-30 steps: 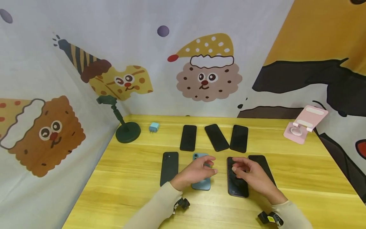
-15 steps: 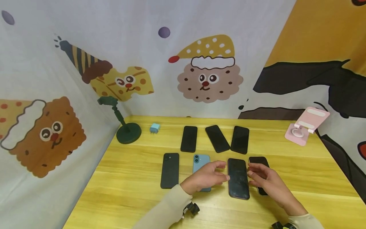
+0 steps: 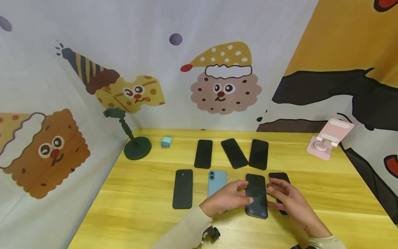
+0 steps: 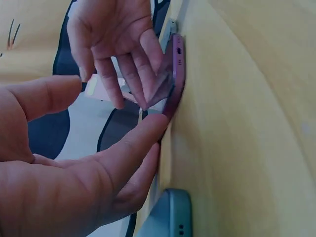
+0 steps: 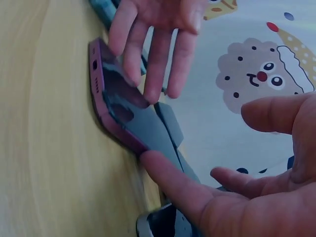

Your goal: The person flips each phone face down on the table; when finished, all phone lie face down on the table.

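Note:
A smartphone (image 3: pixel 256 199) with a dark screen and a purplish-red frame lies face up on the wooden table. From its left side my left hand (image 3: pixel 228 197) reaches in, fingertips at the edge and thumb above the glass. My right hand (image 3: pixel 291 201) flanks the opposite edge, its fingers extended and partly covering another black phone (image 3: pixel 280 177). In the right wrist view, a right fingertip is right at the purplish frame (image 5: pixel 121 136). The left wrist view shows left fingertips low along that phone's side (image 4: pixel 178 74). Under my left wrist, a light blue phone (image 3: pixel 217 181) is partly hidden.
A dark phone (image 3: pixel 182 189) lies back up at left. Behind are three black phones (image 3: pixel 203 154), (image 3: pixel 234 153), (image 3: pixel 258 154). A green stand (image 3: pixel 138 148), a blue charger plug (image 3: pixel 166 142) and a pink folding stand (image 3: pixel 320 147) stand along the back before a cartoon curtain (image 3: pixel 149 41).
My left hand has moved right from over the light blue phone to the purplish-framed phone's left edge. My right hand has shifted off that phone's screen to its right side.

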A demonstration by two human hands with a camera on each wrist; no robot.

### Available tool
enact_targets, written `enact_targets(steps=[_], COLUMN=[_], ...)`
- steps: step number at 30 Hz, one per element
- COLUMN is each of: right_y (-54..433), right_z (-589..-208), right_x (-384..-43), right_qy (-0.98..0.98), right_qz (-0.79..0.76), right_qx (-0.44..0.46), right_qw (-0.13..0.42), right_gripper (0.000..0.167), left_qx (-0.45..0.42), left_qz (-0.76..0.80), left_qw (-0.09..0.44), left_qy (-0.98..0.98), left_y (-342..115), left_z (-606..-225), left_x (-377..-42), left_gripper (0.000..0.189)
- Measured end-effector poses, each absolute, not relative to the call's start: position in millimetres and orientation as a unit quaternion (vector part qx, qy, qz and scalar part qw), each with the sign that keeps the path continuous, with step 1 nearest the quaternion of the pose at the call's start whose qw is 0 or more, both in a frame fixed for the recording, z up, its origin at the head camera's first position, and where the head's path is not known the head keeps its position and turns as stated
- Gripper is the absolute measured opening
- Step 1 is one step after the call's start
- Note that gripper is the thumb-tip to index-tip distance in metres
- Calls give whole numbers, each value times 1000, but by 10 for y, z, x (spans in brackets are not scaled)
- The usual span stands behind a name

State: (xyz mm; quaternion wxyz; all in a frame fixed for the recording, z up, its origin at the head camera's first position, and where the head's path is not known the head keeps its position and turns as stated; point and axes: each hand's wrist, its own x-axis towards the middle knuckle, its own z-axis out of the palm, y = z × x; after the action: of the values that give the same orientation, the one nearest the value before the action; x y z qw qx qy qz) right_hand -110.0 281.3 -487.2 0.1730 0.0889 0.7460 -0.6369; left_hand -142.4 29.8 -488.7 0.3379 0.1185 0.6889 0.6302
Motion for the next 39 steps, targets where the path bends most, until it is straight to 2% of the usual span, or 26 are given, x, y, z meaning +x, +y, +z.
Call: enact_targets(steps=[17, 27, 39], right_y=[2936, 2773, 2520], right_z=[-4874, -4874, -4987], right_x=[-1147, -1180, -1240], right_qy=[673, 628, 660], right_qz=[-719, -768, -734], right_qx=[46, -9, -31], right_qw=[167, 129, 160], right_gripper=[69, 44, 55], left_qx=[103, 76, 86], left_qz=[642, 684, 706], left_qw=[336, 327, 323], left_qy=[681, 647, 625], left_y=[335, 344, 353], left_z=[-4907, -4893, -4838], left_x=[-1391, -1390, -1397], left_gripper=[70, 69, 64])
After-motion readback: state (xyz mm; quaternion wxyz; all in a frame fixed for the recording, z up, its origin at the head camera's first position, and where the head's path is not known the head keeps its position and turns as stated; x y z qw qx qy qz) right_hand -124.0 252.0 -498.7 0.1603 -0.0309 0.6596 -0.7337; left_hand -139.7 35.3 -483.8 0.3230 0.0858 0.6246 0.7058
